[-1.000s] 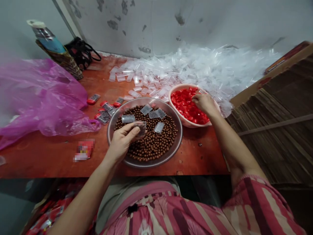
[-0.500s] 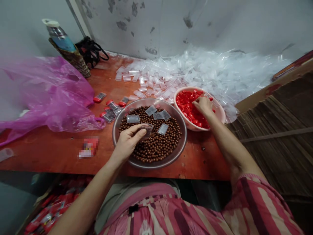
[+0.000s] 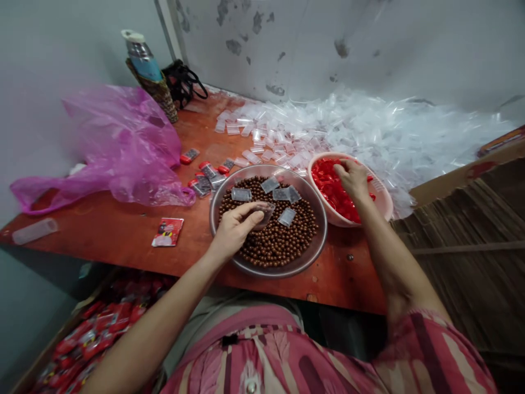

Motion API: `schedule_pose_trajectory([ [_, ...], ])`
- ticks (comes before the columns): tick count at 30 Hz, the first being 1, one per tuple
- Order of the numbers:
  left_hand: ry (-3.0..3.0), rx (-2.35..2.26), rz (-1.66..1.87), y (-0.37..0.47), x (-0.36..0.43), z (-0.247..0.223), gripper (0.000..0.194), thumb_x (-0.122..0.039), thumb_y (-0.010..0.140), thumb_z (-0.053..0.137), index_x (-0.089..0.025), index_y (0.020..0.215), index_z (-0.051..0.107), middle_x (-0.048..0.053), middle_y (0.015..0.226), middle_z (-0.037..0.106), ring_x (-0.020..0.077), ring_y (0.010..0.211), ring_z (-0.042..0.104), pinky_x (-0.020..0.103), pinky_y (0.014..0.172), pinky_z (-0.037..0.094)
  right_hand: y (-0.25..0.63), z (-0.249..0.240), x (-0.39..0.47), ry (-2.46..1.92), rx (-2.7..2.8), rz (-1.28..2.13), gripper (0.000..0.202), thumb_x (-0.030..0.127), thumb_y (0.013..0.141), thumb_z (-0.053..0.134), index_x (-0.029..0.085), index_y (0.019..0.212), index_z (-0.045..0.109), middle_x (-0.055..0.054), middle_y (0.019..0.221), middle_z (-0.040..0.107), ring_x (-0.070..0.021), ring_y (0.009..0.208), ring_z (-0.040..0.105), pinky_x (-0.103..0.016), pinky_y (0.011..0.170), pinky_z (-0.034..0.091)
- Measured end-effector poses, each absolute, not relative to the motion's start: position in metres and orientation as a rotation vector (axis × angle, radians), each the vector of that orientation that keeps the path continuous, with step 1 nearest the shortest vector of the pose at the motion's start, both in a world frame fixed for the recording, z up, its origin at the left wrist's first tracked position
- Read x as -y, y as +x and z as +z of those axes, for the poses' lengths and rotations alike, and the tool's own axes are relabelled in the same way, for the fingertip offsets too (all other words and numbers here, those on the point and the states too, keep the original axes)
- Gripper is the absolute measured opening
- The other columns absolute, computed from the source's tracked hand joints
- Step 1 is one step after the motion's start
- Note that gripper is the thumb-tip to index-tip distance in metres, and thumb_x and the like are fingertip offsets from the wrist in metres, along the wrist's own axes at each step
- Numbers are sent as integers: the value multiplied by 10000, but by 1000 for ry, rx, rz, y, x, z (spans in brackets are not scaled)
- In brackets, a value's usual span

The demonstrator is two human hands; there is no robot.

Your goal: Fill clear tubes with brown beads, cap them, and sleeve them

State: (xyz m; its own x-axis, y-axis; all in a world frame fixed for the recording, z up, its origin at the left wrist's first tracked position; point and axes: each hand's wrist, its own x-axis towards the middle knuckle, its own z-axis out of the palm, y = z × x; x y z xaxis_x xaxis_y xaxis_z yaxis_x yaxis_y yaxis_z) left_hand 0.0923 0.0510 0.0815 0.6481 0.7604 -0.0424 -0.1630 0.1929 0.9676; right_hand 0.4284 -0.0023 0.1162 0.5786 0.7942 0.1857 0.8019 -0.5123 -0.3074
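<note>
My left hand [image 3: 234, 227] pinches a small clear plastic container [image 3: 264, 214] above a metal bowl [image 3: 320, 241]. Brown beads [image 3: 279, 243] fill the bowl, and several clear containers [image 3: 286, 216] lie on top of them. My right hand [image 3: 355, 176] is over the pink basket [image 3: 383, 200], its fingers curled down at the red caps [image 3: 330, 189]. Whether a cap is between those fingertips is too small to tell. Left of the bowl lie several filled containers with red caps [image 3: 207, 171].
Loose clear containers [image 3: 279, 131] are heaped along the wall. A purple plastic bag [image 3: 135, 142], a bottle [image 3: 145, 68] and a red packet [image 3: 168, 232] are on the left. Stacked cardboard [image 3: 471, 241] stands at right. Below the table, a box holds red packages [image 3: 98, 328].
The view has turned left, so the table's contents appear farther right. My left hand still holds the container over the bowl; my right hand stays at the caps with its fingers drawn slightly up.
</note>
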Motion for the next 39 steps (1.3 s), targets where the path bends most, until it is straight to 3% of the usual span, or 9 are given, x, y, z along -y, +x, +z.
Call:
schedule_pose_trajectory([
  [3,1181,-535,717,92,-50,83,380,-460,749,703,-210,1034,716,95,1199,672,270,1079,642,372,841,571,383,124,16,-2003,1342,206,297,398,906,447,217,989,667,-83,937,693,-218,838,622,-340,781,476],
  [6,1102,-471,745,93,-49,84,368,-459,726,725,-210,996,721,96,1291,619,286,1175,586,374,868,555,324,123,21,-1716,1362,686,322,437,864,545,238,1096,646,-22,851,677,-177,720,629,-324,683,515],
  [8,1036,-463,746,94,-49,84,382,-456,706,742,-195,983,715,95,1251,641,278,1127,612,368,839,565,289,118,21,-1606,1349,849,364,433,863,561,240,1169,601,4,777,659,-157,653,627,-313,642,529],
  [10,972,-480,749,94,-49,83,405,-451,680,760,-181,977,706,85,1144,687,245,1006,659,352,792,578,266,113,20,-1553,1375,776,310,416,877,555,242,1130,601,3,797,663,-151,651,635,-311,647,543],
  [13,872,-498,780,94,-50,82,417,-435,637,790,-155,933,699,60,977,719,185,849,678,321,748,580,251,109,20,-1554,1570,348,201,347,894,552,235,1033,643,-42,938,694,-183,828,666,-346,788,548],
  [17,825,-460,795,96,-51,81,409,-416,627,799,-138,908,695,48,914,722,160,789,671,320,748,574,253,112,23,-1512,1836,-82,224,274,859,617,200,1063,670,-102,1016,703,-216,937,669,-359,852,540],
  [25,1465,-525,894,91,-48,81,275,-326,818,633,-172,1030,716,54,1072,727,206,1034,650,320,969,461,266,135,26,-1466,1793,112,389,246,879,595,288,1265,584,-44,1134,691,-198,987,670,-353,868,540],
  [29,1647,-516,900,88,-45,83,286,-300,859,583,-206,1103,698,19,1106,721,196,1043,653,299,962,459,262,141,24,-1397,1988,147,342,221,888,578,283,1222,620,-39,1046,702,-179,924,664,-317,828,530],
  [39,1796,-546,1040,86,-39,80,234,-228,863,583,-178,1046,720,48,1033,742,173,958,691,251,883,502,262,136,32,-1374,2188,-46,227,196,902,547,203,1121,608,-49,831,629,-152,714,604,-262,653,501],
])
